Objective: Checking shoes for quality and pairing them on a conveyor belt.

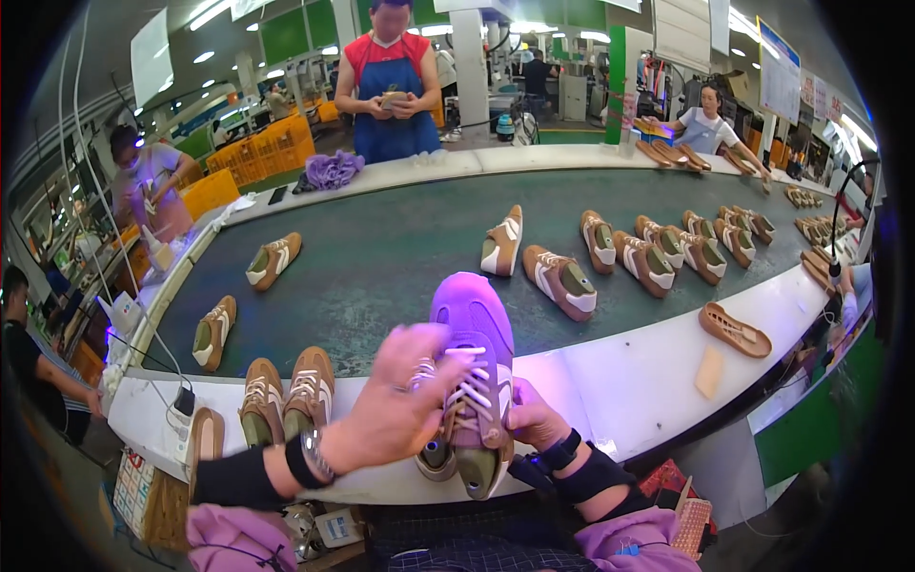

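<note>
I see the right hand gripping the shoe, presumably steadying its laces face-up; left hand blurred beside, grip unclear.

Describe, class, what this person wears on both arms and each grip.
The left grip is ungloved, with a silver wristband and black band behind it; the right grip , also ungloved, has a black wristband. Black sleeves show on both arms, with loose purple sleeves nearer the body.
</note>
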Demonstrator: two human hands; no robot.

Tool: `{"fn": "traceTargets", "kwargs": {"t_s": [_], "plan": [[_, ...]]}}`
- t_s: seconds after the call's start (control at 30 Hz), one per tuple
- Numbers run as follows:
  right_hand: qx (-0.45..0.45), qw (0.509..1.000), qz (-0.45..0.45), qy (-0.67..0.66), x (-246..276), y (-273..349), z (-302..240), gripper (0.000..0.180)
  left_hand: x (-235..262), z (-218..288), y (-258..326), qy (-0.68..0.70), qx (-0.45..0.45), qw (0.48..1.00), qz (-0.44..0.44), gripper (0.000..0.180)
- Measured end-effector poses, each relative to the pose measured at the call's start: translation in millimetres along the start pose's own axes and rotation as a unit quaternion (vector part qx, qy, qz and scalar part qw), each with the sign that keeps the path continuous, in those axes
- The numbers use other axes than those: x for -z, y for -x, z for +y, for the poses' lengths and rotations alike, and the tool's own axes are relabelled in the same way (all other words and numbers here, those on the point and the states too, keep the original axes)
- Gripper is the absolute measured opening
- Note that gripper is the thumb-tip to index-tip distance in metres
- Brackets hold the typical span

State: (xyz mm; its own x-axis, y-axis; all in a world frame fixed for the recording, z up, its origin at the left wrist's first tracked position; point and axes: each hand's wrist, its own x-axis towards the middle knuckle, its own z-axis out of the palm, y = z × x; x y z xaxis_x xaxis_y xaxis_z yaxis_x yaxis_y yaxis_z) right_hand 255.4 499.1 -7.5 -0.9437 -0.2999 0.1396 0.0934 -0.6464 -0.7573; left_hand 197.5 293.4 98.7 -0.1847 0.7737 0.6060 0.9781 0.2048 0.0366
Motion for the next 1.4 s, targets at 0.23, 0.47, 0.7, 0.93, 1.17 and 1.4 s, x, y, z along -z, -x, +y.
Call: {"fn": "traceTargets", "kwargs": {"t_s": [0.23, 0.47, 0.7, 0.93, 1.17, 1.4], "plan": [[0.033, 0.994, -0.062, -0.078, -20.1, 2.3, 10.8, 0.1, -51.0, 59.5, 72.1, 0.591, 0.299, 0.742, 0.104, 0.09], [0.013, 0.993, -0.068, -0.098, -26.1, -7.3, 17.4, 0.094, -56.6, 59.9, 75.2, 0.467, 0.256, 0.841, 0.099, 0.125], [0.044, 0.994, -0.09, 0.047, -46.6, -30.7, -7.8, 0.075, -38.8, 47.8, 60.8, 0.462, 0.245, 0.822, 0.226, 0.131], [0.074, 0.981, 0.011, 0.181, -94.0, -55.2, -30.2, 0.067, -27.9, 34.0, 56.7, 0.319, 0.263, 0.868, 0.274, 0.126], [0.078, 0.979, 0.051, 0.183, -103.9, -62.0, -13.9, 0.056, 1.5, 10.0, 54.7, 0.571, 0.238, 0.739, 0.266, 0.075], [0.088, 0.966, 0.068, 0.235, -110.7, -70.8, 3.1, 0.058, -20.1, -15.1, 46.2, 0.532, 0.366, 0.674, 0.36, 0.028]]}}
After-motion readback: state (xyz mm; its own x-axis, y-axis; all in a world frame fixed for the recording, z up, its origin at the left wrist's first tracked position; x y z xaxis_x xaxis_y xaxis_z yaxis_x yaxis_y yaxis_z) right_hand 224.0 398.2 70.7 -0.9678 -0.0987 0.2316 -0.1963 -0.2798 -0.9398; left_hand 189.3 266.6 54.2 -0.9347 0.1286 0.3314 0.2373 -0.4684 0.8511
